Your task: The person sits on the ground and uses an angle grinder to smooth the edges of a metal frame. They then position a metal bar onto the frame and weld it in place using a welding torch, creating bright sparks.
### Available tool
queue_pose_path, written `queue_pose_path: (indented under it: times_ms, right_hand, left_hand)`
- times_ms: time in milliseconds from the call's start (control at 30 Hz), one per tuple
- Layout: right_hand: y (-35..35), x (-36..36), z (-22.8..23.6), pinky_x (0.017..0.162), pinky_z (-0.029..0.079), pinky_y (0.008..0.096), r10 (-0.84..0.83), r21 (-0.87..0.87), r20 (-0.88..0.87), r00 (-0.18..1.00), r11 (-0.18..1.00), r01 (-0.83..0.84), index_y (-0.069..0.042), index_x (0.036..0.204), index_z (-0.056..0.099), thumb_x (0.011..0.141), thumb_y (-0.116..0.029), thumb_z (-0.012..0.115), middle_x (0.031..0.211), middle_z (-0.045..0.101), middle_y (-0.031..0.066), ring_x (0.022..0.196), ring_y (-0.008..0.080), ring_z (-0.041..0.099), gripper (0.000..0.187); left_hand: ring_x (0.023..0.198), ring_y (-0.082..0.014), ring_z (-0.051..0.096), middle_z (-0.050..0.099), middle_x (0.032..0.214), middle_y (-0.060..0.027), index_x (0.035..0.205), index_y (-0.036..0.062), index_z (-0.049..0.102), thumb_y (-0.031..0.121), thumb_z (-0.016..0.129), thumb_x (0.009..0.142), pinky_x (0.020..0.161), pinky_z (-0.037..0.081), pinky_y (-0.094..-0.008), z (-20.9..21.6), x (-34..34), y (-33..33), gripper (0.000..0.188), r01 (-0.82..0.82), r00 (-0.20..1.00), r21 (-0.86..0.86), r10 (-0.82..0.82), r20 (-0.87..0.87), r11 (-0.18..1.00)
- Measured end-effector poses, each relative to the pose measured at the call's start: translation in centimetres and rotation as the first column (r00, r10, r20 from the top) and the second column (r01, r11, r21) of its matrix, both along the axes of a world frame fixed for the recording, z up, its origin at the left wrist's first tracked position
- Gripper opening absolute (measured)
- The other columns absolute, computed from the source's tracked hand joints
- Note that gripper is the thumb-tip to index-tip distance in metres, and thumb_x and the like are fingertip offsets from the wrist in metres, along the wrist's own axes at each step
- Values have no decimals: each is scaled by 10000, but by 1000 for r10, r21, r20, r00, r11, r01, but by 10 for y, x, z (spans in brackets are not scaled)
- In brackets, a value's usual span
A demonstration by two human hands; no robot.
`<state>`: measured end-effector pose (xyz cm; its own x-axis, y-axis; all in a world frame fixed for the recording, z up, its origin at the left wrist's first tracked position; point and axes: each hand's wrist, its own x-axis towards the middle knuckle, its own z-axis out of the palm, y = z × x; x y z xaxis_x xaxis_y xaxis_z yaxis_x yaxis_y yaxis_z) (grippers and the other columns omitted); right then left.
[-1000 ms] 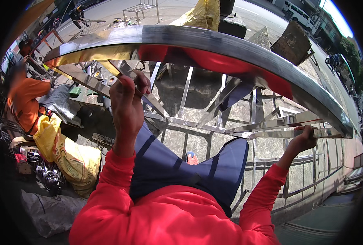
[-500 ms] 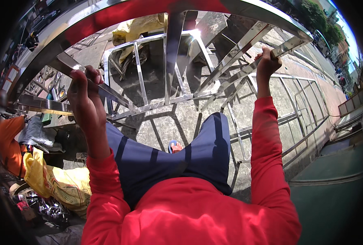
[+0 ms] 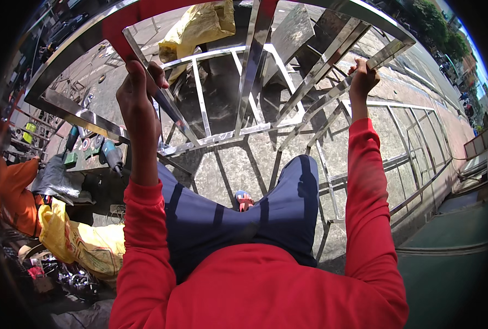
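Note:
A large frame of shiny square metal tubing rises in front of me, its long top rail curving across the upper edge of the view. Its several bars run down and toward me. My left hand is closed around one bar on the left side. On the right, my right hand grips another bar close to the frame's corner, fingers wrapped round it. Behind and below the held frame shows a second, similar barred metal frame. Where the lower ends of the held bars rest is hard to make out.
Another barred metal frame lies to my right on the concrete. At left are a teal power tool, a person's orange sleeve and a yellow sack. A second yellow sack lies beyond. A dark green surface is lower right.
My left hand has moved up and to the right with its bar, and the held frame has shifted with it. The teal power tool has come into sight. Both hands keep their hold.

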<state>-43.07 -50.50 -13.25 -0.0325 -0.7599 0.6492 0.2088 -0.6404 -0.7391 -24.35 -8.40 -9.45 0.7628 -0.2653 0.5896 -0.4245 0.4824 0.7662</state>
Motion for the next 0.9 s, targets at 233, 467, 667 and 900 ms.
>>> queue_pose_path:
  times_ms: [233, 467, 667, 900]
  right_hand:
    - [-21, 31, 7, 473, 473, 271, 192, 46, -60, 980, 981, -189, 28, 746, 660, 803, -138, 699, 604, 623, 68, 501, 143, 610, 180]
    - [-41, 58, 5, 490, 454, 275, 257, -6, -83, 963, 966, -258, 11, 777, 652, 800, -174, 728, 605, 624, 54, 505, 137, 597, 201]
    - [-54, 64, 0, 515, 488, 284, 286, 98, -137, 948, 957, -275, 14, 824, 690, 817, -204, 714, 661, 646, 84, 539, 157, 618, 220]
    - [-50, 78, 3, 575, 505, 306, 321, 32, -251, 913, 946, -323, 13, 912, 717, 899, -286, 628, 730, 647, 86, 608, 170, 647, 313]
  left_hand:
    - [730, -162, 527, 553, 790, -52, 935, 8, 586, 560, 561, 948, 748, 444, -339, 8, 54, -19, 553, 122, 991, 71, -118, -57, 990]
    - [696, -153, 509, 540, 792, -58, 946, 45, 538, 193, 404, 1038, 683, 457, -325, 15, 84, -45, 220, 32, 993, 86, -22, -113, 996]
    - [504, -124, 477, 494, 570, -30, 672, 14, 532, 179, 428, 975, 528, 414, -272, 7, 109, -56, 360, 36, 999, 0, -36, -33, 999]
    - [425, -76, 408, 434, 562, 29, 684, 129, 488, 376, 432, 1023, 383, 341, -238, 5, 142, -58, 424, -133, 990, 6, 133, -55, 991]
